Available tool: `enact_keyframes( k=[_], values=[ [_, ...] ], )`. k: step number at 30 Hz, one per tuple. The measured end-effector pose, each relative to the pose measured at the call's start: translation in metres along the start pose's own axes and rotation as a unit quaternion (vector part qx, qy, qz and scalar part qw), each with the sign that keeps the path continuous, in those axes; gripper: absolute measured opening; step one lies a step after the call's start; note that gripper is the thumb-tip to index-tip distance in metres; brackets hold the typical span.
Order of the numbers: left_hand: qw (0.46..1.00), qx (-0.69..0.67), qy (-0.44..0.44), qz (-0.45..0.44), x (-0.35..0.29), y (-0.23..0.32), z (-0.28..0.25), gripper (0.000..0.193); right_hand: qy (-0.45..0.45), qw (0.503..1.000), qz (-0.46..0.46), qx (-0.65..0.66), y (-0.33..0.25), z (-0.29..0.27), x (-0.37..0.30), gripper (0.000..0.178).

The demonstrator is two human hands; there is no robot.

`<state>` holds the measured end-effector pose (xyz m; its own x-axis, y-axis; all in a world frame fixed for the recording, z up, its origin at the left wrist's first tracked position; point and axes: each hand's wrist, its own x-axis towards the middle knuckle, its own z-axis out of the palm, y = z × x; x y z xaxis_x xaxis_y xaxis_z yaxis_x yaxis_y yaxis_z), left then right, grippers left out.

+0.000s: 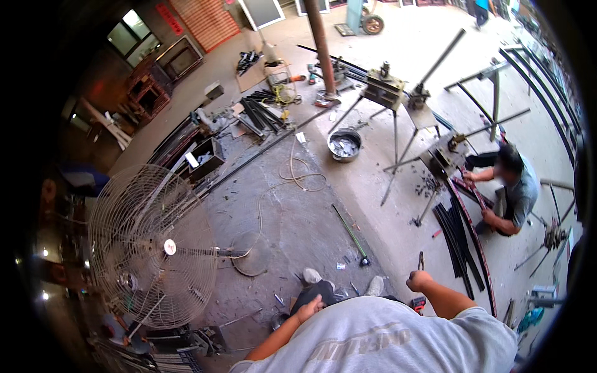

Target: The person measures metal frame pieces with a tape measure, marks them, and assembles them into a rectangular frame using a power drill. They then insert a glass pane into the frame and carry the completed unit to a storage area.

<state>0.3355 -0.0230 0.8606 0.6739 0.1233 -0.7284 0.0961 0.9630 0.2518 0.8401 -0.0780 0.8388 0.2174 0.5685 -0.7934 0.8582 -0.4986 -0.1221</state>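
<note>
My right hand (pixel 420 281) is closed round what looks like a pair of pliers (pixel 421 259), their upper end pointing away from me over the pale floor. Close to my dark trouser leg, my left hand (pixel 309 309) has its fingers curled in. Whatever it may hold is hidden. A red and black power tool (pixel 418 304) sits just below my right forearm, partly covered by my shirt. On the floor ahead of my shoes lies a long thin green strip (pixel 349 234) with a dark round end.
A large wire-caged fan (pixel 153 246) stands at the left. To the right, a person (pixel 519 189) crouches, holding a long dark bar (pixel 476 233) beside a bench machine (pixel 443 155). Dark strips (pixel 459 242) lie nearby. Ahead are a metal pot (pixel 344 146) and a loose hose (pixel 292 177).
</note>
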Motion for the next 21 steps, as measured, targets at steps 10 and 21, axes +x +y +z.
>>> enact_keyframes(
  k=[10, 21],
  values=[
    [0.939, 0.301, 0.089, 0.14, 0.008, 0.184, -0.111, 0.039, 0.015, 0.991, -0.058, 0.116, -0.226, -0.051, 0.075, 0.043],
    [0.991, 0.121, 0.02, 0.047, -0.053, 0.409, -0.188, 0.022, 0.078, 0.965, -0.01, 0.249, -0.39, -0.173, 0.131, 0.033]
  ],
)
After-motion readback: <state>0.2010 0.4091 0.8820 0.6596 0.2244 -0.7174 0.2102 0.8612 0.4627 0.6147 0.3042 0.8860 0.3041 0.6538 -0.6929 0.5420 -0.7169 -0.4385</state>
